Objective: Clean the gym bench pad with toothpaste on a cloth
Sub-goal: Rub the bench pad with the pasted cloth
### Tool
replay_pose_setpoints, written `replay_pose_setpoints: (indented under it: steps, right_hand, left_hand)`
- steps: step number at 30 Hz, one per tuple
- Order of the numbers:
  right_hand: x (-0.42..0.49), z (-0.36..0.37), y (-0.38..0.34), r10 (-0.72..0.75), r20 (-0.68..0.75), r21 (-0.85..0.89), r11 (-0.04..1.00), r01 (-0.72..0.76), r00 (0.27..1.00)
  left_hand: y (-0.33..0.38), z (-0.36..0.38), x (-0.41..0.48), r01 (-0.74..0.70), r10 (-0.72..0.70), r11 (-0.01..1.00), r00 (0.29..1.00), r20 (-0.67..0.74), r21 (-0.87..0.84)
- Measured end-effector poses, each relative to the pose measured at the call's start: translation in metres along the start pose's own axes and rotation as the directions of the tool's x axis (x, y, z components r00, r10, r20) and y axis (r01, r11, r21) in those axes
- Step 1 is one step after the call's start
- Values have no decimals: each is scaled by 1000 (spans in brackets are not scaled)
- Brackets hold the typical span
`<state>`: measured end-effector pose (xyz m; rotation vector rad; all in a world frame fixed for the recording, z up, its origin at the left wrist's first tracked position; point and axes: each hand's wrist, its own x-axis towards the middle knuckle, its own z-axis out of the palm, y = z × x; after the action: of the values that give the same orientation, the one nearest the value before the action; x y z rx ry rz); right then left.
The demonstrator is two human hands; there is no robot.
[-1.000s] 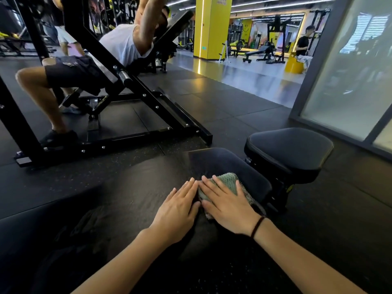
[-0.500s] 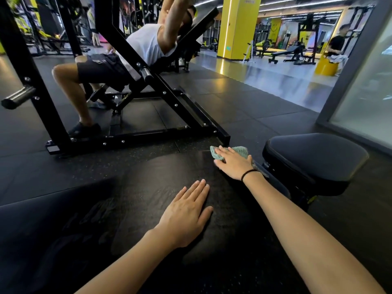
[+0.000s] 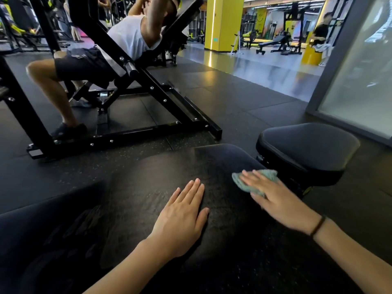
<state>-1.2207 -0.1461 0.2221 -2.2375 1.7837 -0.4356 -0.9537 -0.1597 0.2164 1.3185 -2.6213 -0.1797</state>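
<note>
1. Bracing on the bench pad (image 3: 137, 198) with the left hand (image 3: 182, 215), laid flat with straight fingers pressed together, looks sound; weight there should steady the reach.
2. The right hand (image 3: 280, 202), fingers straight and slightly spread, presses the green cloth (image 3: 266, 175) onto the pad's right edge near its far end. Firm, overlapping strokes would likely clean best. No toothpaste can be made out.
3. Beyond the pad, at left, a person exercises on a black machine frame (image 3: 152, 132), well apart.
4. The separate seat pad (image 3: 307, 149) sits near the cloth and may cut short rightward sweeps.
</note>
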Motion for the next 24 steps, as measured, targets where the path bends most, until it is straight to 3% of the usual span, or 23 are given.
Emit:
replay_pose_setpoints:
  steps: [3,10,18,22,24]
  right_hand:
    - [68,-6,23,117,48,-87,990,-113,992]
    - [148,-14,25,321,109,-14,947,-321,941]
    - [51,7,-22,123,2,-202,972,-120,992]
    - [3,11,-38,132,13,-159,979,-129,991]
    - [3,10,-37,209,-8,-183,961,-207,978]
  left_hand:
    - [-1,2,0,1,-1,1000,1000,-5,-9]
    - [-3,5,4,2,-2,1000,1000,14,3]
    - [-4,2,5,8,-8,1000,998,55,-2]
    - [-8,-9,-9,11,-8,999,997,73,-35]
    - [-21,-15,-27,28,-26,999,998,57,-35]
